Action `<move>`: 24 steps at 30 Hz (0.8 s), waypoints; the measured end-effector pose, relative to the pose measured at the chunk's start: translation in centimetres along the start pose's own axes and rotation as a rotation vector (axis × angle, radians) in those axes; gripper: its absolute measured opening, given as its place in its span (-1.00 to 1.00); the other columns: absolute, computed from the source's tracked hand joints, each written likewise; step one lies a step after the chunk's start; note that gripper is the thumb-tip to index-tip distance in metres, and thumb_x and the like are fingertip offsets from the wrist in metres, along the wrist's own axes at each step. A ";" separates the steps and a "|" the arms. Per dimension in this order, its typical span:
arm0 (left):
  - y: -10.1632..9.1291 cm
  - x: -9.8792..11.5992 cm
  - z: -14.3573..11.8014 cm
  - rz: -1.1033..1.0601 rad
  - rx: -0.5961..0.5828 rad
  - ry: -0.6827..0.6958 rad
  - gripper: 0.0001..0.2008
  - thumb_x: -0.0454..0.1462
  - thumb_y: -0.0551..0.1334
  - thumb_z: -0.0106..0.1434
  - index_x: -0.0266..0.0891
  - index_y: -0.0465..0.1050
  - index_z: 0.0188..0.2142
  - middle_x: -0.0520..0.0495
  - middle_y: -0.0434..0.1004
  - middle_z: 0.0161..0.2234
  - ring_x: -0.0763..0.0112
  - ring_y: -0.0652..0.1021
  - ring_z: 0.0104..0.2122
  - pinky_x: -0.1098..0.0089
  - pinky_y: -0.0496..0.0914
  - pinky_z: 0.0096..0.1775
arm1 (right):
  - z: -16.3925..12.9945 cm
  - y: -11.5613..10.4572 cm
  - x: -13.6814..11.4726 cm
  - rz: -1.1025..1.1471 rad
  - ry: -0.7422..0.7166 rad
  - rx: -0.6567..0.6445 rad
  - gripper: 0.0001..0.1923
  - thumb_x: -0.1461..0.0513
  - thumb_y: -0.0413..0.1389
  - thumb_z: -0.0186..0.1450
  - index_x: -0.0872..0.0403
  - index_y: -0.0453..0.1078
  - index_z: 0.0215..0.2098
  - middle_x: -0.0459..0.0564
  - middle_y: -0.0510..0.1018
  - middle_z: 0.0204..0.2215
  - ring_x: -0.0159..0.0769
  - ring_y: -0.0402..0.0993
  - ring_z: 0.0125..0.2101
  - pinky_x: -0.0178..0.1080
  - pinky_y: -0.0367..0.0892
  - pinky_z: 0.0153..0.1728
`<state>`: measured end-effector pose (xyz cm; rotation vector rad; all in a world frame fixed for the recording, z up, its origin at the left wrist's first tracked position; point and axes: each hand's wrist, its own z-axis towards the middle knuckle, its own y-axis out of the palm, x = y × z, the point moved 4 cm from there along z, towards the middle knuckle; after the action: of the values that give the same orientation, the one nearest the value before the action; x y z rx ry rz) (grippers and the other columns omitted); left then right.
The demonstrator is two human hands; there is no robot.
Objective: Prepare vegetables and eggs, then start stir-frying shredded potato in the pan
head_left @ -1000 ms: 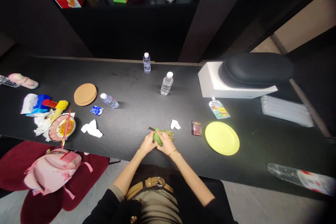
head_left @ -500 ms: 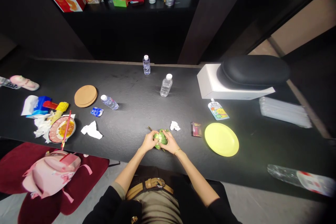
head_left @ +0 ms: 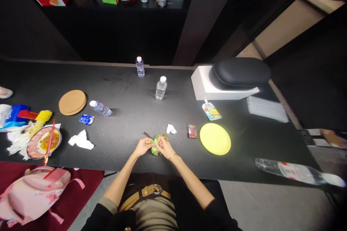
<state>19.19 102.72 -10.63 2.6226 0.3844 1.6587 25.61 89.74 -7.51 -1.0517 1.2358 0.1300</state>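
Between my two hands, close to the table's near edge, is a torn green plant head that looks like a lotus seed pod (head_left: 155, 148), with pale inner flesh and ragged edges. A thin brown stem (head_left: 148, 135) sticks out of it toward the upper left. My left hand (head_left: 143, 147) pinches its left side with bent fingers. My right hand (head_left: 165, 148) has its fingers closed over the right side and covers part of it. A crumpled white tissue (head_left: 171, 129) lies just beyond my right hand.
To the right are a small dark box (head_left: 192, 131), a yellow plate (head_left: 215, 139), a drink pouch (head_left: 211, 110) and a lying plastic bottle (head_left: 295, 173). Water bottles (head_left: 161, 88) stand farther back. On the left are a tissue (head_left: 81, 139), round boards (head_left: 72, 102) and a bowl (head_left: 55, 144) with chopsticks.
The view has swung right, so things on the table sit farther left. My right hand has shifted over the pod's top, showing less of its pale inside. Both hands keep hold of it.
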 end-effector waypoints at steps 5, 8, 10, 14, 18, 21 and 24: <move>0.1 -0.3 -0.2 -0.082 0.033 -0.022 -0.68 -0.18 0.37 -0.07 -0.27 0.40 -0.33 -0.03 0.56 -0.40 0.38 0.54 -0.39 0.35 0.39 -0.23 | -0.7 0.1 -0.2 -0.170 -0.084 0.072 -0.86 0.26 -0.06 0.25 0.09 0.27 -0.25 0.02 0.39 -0.36 -0.26 0.37 -0.32 -0.21 0.32 -0.23; 0.4 -0.5 -0.5 -0.125 0.043 -0.038 -0.62 -0.14 0.38 -0.09 -0.27 0.37 -0.32 -0.03 0.56 -0.41 0.39 0.54 -0.39 0.35 0.39 -0.22 | -0.9 0.3 -0.3 -0.199 -0.121 0.026 -0.82 0.20 -0.03 0.27 0.06 0.31 -0.19 0.03 0.38 -0.32 -0.25 0.37 -0.28 -0.19 0.33 -0.21; 0.5 -0.5 -0.6 -0.138 0.048 -0.044 -0.60 -0.12 0.38 -0.09 -0.27 0.36 -0.31 -0.02 0.55 -0.42 0.40 0.54 -0.40 0.35 0.38 -0.21 | -0.9 0.3 -0.3 -0.073 -0.092 0.008 -0.81 0.14 0.00 0.26 0.05 0.31 -0.22 0.01 0.37 -0.32 -0.25 0.36 -0.27 -0.18 0.33 -0.19; 0.4 -0.7 -0.6 -0.123 0.059 -0.067 -0.61 -0.15 0.37 -0.11 -0.26 0.33 -0.31 0.00 0.52 -0.43 0.42 0.52 -0.41 0.36 0.38 -0.23 | -0.6 0.1 0.7 0.391 0.135 0.133 -0.77 0.05 -0.02 0.24 0.04 0.25 -0.39 -0.10 0.34 -0.48 -0.34 0.31 -0.43 -0.23 0.33 -0.32; 0.4 -0.8 -0.5 -0.007 0.061 -0.070 -0.71 -0.29 0.30 -0.07 -0.25 0.31 -0.33 0.03 0.48 -0.45 0.45 0.51 -0.40 0.41 0.37 -0.25 | -0.8 -1.3 2.8 0.617 0.334 0.297 -0.71 -0.02 -0.19 0.25 0.00 0.14 -0.39 -0.24 0.17 -0.66 -0.47 0.03 -0.71 -0.40 0.08 -0.69; 0.7 -0.3 -0.6 0.079 0.099 -0.011 -0.68 -0.40 0.25 -0.07 -0.26 0.31 -0.25 -0.02 0.47 -0.33 0.45 0.50 -0.32 0.44 0.37 -0.24 | -1.6 -4.5 4.8 0.718 0.423 0.395 -0.74 0.00 -0.15 0.19 0.01 0.11 -0.41 -0.21 0.20 -0.63 -0.50 0.00 -0.72 -0.43 -0.01 -0.73; 1.2 0.7 -0.8 0.184 0.161 0.032 -0.60 -0.38 0.23 -0.01 -0.26 0.31 -0.12 -0.12 0.45 -0.16 0.43 0.49 -0.28 0.42 0.38 -0.25 | -2.5 -7.1 5.9 0.780 0.471 0.395 -0.78 0.06 -0.05 0.10 0.04 0.15 -0.49 -0.12 0.30 -0.58 -0.47 0.16 -0.65 -0.39 0.10 -0.67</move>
<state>19.03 101.57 -9.47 2.8285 0.2971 1.7954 30.35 81.44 -8.03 -0.2121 1.9607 0.2310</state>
